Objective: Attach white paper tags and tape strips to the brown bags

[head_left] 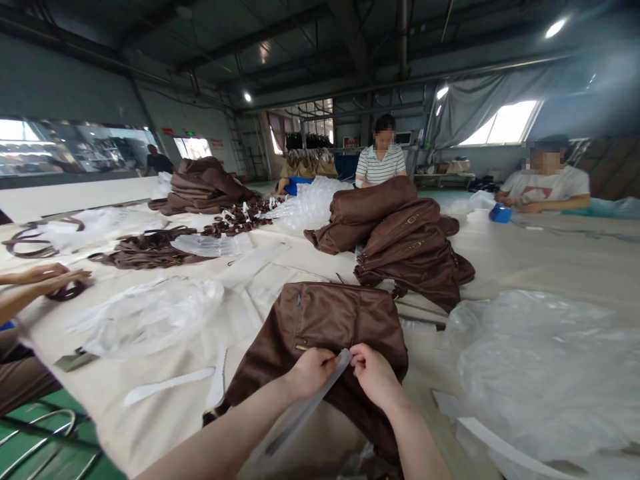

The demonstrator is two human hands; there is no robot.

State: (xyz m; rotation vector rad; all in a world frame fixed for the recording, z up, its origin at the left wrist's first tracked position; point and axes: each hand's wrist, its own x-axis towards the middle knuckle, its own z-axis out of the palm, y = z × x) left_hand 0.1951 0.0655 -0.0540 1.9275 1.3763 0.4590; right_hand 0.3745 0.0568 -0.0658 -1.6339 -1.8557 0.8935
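Note:
A brown leather bag (327,310) lies on the pale table in front of me, a zipper pull and a small blue mark showing on it. Over the bag, my left hand (315,370) is closed on a translucent plastic strip (323,393) near its upper end. My right hand (373,372) pinches at that same end from the other side, fingertips together. The strip slants down to the lower left between my forearms. Beneath my hands and arms, part of the bag is hidden.
More brown bags (407,247) are piled just beyond. Clear plastic bags (540,373) spread at right, others (155,313) at left. White strips (170,385) lie near brown straps (145,250). A co-worker's hands (60,280) work at left; two people (383,163) (547,183) sit opposite.

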